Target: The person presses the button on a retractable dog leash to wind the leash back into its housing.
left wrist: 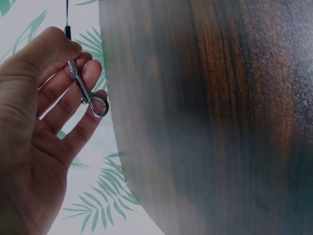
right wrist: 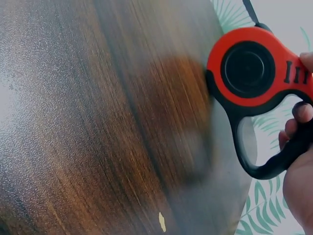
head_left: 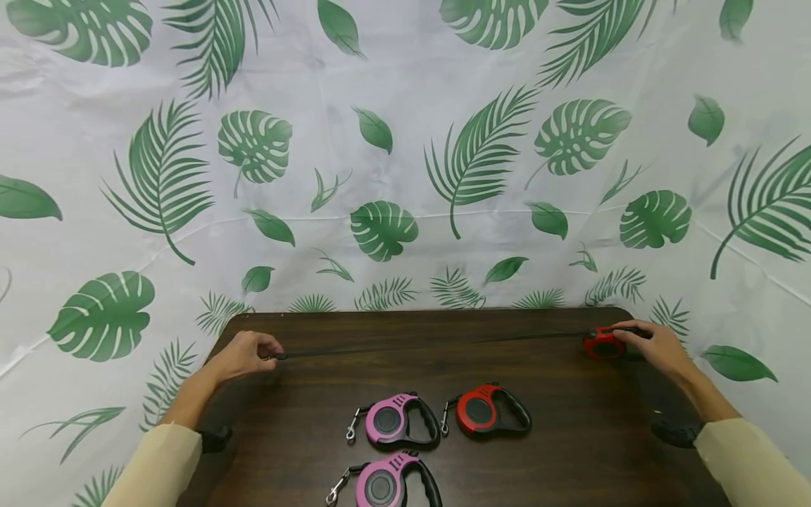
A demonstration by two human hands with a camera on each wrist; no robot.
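Observation:
My right hand (head_left: pixel 659 346) grips the black handle of a red retractable dog leash (right wrist: pixel 248 67) above the table's right side. From its case a black strap (head_left: pixel 380 347) runs nearly straight across to the left. My left hand (head_left: pixel 247 354) pinches the strap's end between thumb and fingers. The metal snap hook (left wrist: pixel 88 90) hangs from that end across the fingers in the left wrist view. Between the hands and nearer to me lie a second red leash (head_left: pixel 484 410), a pink leash (head_left: pixel 394 421) and another pink leash (head_left: pixel 385 486), partly cut off by the frame's lower edge.
The dark wood table (head_left: pixel 538 465) has rounded far corners. A white cloth (head_left: pixel 405 176) with green leaf prints hangs behind it and shows at both sides. A small pale mark (right wrist: pixel 162 222) is on the table's right part.

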